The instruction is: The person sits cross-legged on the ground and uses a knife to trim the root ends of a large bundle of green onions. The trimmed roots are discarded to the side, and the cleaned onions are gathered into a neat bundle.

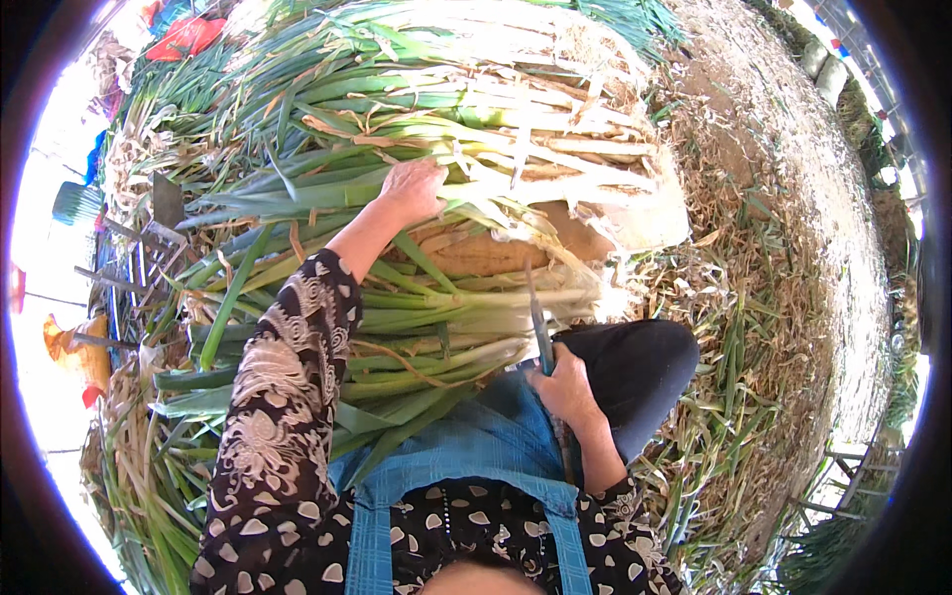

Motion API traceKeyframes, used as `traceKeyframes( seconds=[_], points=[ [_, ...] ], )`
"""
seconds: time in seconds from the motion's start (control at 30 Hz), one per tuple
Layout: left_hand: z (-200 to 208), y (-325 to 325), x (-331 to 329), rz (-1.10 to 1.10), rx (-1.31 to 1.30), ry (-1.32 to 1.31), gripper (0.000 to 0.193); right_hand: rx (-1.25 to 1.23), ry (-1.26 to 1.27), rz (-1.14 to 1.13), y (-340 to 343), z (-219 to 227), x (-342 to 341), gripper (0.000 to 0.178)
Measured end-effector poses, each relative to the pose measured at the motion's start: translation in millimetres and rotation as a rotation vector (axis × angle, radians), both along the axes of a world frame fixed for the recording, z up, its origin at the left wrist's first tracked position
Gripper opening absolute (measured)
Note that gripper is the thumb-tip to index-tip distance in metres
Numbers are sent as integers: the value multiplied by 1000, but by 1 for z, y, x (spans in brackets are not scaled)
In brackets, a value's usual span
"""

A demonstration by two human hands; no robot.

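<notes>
Long green onions (pixel 555 183) with white shanks and dry outer leaves lie across a pile in front of me, roots toward the right. My left hand (pixel 415 188) is closed around green onion stalks near where white turns to green. A second bunch of green onions (pixel 426 315) lies nearer, along my lap. My right hand (pixel 570 387) grips a knife (pixel 538 319) beside my bent knee, its narrow blade pointing away from me. Between the two bunches a brown surface (pixel 466 248) shows. The tips of my left fingers are partly hidden.
Dry peeled leaves and green scraps (pixel 739 327) cover the ground on the right. A metal frame (pixel 149 253) stands at the left, near an orange-yellow bag (pixel 81 355). A red bag (pixel 186 40) lies at the far left. My blue apron (pixel 466 436) covers my lap.
</notes>
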State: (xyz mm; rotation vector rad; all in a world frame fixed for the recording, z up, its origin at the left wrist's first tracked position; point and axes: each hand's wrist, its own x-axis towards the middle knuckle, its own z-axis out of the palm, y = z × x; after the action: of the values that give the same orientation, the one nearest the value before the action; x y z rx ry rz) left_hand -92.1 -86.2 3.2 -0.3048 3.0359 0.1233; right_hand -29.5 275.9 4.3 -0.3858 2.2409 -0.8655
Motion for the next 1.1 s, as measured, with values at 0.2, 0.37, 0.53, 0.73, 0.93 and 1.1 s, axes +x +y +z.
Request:
traceKeyframes(
  seconds=[0.2,0.37,0.53,0.73,0.93,1.1],
  points=[
    [-3,29,43,-20,160,-159,32,-112,199,239,-36,17,23,30],
    [-9,29,50,-12,273,-120,30,114,323,9,-44,11,30,26],
    [-6,30,47,4,259,-215,33,53,180,196,-37,10,20,29],
    [-1,50,69,-63,213,-336,35,188,209,73,-21,-10,3,30],
    [-3,44,75,15,288,-386,39,110,258,75,-23,-3,17,29],
    [-4,21,55,-41,403,-459,42,133,241,45,-22,8,8,35]
  ],
)
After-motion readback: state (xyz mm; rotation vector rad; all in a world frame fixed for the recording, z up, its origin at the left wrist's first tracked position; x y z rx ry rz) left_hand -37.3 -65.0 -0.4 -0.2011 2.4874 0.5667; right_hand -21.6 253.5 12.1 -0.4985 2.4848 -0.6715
